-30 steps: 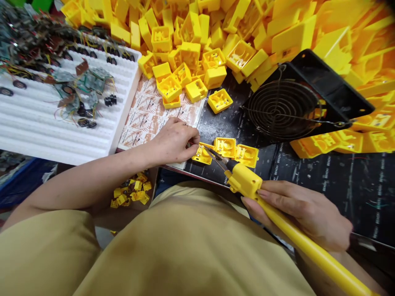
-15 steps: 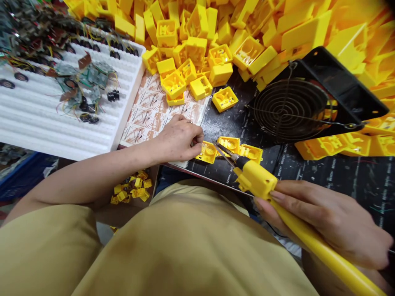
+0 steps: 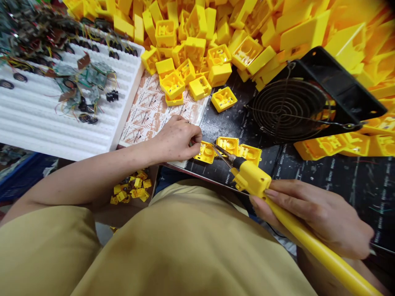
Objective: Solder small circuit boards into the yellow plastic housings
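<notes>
A yellow soldering iron (image 3: 254, 179) with a dark barrel and a thin metal tube beside its tip is gripped in my right hand (image 3: 321, 218). The tip points left, at the right edge of a small open yellow plastic case (image 3: 206, 152); whether it touches is hard to tell. My left hand (image 3: 181, 139) rests at that case's left side, thumb and finger pinched together. What they pinch is hidden by the fingers. Beside this case, to the right, lie a second open yellow case (image 3: 227, 144) and a third one (image 3: 251, 154), both with moulded insides.
A black fan (image 3: 286, 109) with a wire guard stands at the right. Yellow cases (image 3: 194, 49) are heaped along the back. A white foam tray (image 3: 101, 142) at the left bears circuit boards (image 3: 88, 78) with wires. Below the bench edge, a box holds small yellow parts (image 3: 135, 187).
The soldering iron and my right hand have shifted slightly left, bringing the tip closer to the leftmost case. My left hand keeps its pinch in nearly the same place.
</notes>
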`<action>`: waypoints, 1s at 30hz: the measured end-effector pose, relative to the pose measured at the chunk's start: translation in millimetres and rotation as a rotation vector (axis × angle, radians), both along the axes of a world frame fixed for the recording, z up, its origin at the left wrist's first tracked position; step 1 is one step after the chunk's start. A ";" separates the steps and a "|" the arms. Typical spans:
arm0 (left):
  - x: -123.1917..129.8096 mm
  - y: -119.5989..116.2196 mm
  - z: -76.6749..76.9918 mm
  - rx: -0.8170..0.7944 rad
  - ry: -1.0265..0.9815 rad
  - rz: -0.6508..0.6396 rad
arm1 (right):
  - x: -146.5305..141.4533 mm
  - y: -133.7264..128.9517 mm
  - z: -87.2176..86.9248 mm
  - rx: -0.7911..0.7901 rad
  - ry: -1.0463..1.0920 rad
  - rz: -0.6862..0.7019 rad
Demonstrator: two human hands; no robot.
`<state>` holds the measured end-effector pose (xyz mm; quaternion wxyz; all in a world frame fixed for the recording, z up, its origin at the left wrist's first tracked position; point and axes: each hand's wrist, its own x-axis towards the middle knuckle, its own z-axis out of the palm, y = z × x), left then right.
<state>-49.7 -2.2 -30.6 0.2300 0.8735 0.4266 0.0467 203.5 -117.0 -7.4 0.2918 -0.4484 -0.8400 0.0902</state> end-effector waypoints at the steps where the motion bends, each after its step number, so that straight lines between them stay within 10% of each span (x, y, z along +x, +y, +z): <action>1: -0.2 0.1 0.5 -0.006 0.000 0.001 | -0.7 0.6 0.7 0.005 0.000 0.012; 15: -1.9 0.9 -3.6 0.032 -0.027 -0.003 | -5.0 3.4 -3.2 0.099 -0.014 0.152; 30: -1.2 1.8 -1.8 0.019 -0.022 -0.017 | -4.9 3.1 1.3 0.054 0.026 -0.043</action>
